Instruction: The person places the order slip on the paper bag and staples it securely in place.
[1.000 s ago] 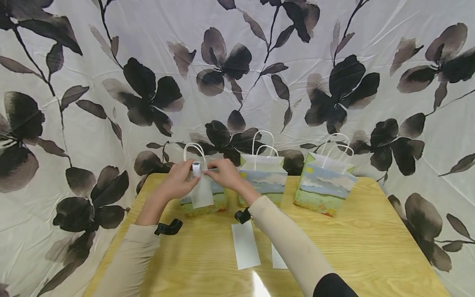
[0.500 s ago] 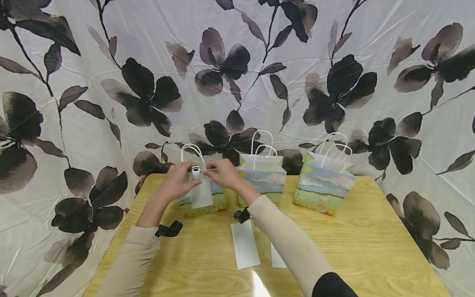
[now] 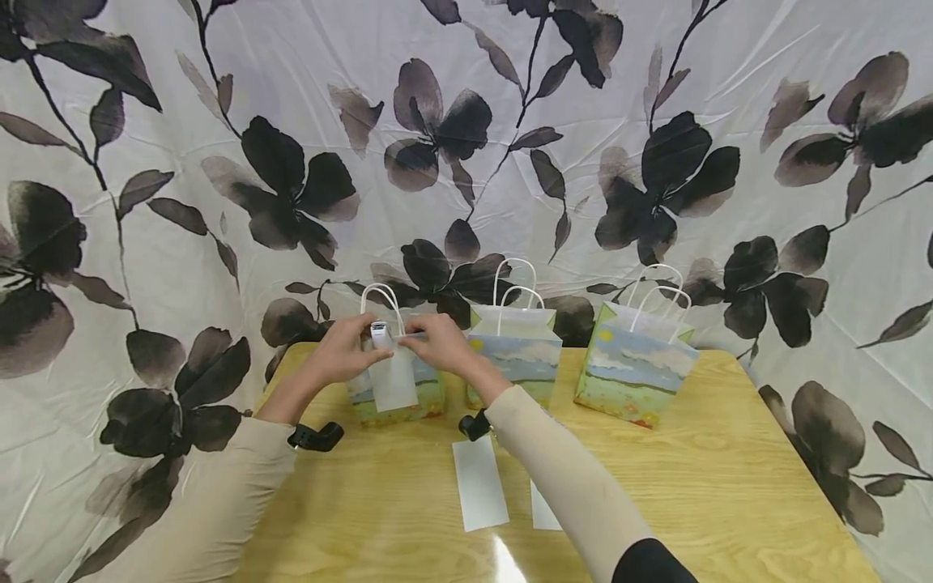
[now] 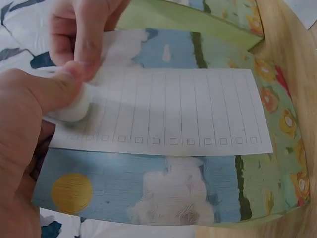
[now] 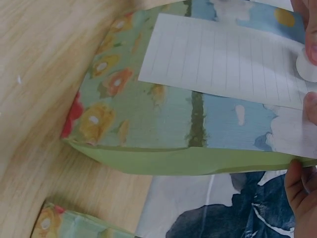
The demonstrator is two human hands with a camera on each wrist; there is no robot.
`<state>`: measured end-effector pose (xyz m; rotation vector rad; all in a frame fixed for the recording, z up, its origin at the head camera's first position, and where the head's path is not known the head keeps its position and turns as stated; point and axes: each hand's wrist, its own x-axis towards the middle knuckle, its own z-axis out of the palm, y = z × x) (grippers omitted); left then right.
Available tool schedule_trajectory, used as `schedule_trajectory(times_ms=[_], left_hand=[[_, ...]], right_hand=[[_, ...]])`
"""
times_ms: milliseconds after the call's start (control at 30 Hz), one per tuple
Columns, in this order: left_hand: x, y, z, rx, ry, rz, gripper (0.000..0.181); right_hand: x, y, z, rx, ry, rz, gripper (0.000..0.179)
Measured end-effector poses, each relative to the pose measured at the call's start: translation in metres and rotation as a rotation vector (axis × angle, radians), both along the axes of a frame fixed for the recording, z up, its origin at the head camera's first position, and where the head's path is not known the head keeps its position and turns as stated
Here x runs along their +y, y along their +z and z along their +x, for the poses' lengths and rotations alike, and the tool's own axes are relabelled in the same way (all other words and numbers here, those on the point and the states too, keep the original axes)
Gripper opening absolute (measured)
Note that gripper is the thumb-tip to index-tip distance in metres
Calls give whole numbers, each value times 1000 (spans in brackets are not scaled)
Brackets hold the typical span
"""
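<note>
A white checklist sheet (image 4: 173, 109), ruled with lines and small boxes, lies against the front of the left paper gift bag (image 3: 430, 390). My left hand (image 3: 341, 350) holds a small white stapler (image 3: 380, 334) at the bag's top edge, over the upper end of the sheet. In the left wrist view, the thumb presses on the stapler (image 4: 74, 109). Beside it, my right hand (image 3: 440, 343) pinches the bag's top edge at the sheet's corner, thumb in front and fingers behind. The stapler's far end is hidden by the left hand.
Two matching gift bags stand to the right, one in the middle (image 3: 513, 356) and one angled bag (image 3: 637, 364). On the wooden table (image 3: 379, 502) lie a white sheet (image 3: 481, 484) and another sheet (image 3: 543, 510) partly under the right forearm. A floral cloth (image 3: 466, 186) hangs behind.
My left forearm has swung outward to the left and the stapler has turned slightly in the hand, shifting a little left. The right hand keeps its pinch in almost the same place.
</note>
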<state>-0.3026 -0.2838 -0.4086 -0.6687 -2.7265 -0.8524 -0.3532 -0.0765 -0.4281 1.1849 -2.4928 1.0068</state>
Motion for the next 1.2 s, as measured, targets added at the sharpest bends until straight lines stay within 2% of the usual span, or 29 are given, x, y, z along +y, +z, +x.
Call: schedule_trajectory(times_ms=[100, 167, 233, 333, 433, 500, 600, 767, 833, 967, 1200], left_hand=[[0, -2, 0, -28, -13, 46, 28], [2, -4, 1, -15, -16, 44, 28], [4, -8, 3, 20, -15, 7, 29], [7, -18, 10, 78, 22, -94, 29], [10, -24, 15, 96, 66, -159, 30], [14, -23, 15, 80, 79, -163, 32], [18, -18, 10, 85, 58, -165, 37], [18, -13, 1, 177, 25, -193, 38], [17, -10, 0, 192, 16, -209, 35], [17, -3, 1, 143, -5, -216, 31], [11, 18, -1, -27, -30, -229, 29]], right_hand=[[1, 0, 1, -16, 13, 1, 12], [1, -2, 3, -14, 2, 1, 10], [1, -7, 5, -10, -7, 2, 10], [1, -15, 10, -12, 3, 13, 10], [0, -19, 13, 9, 12, 6, 10], [1, -19, 11, 24, 1, 1, 9], [3, -18, 6, 39, -16, 10, 9], [4, -12, 0, 38, 6, 10, 10], [4, -11, -2, 27, 9, 9, 10], [4, -11, -2, 17, 13, 3, 10], [1, -5, 1, 65, 40, -31, 9]])
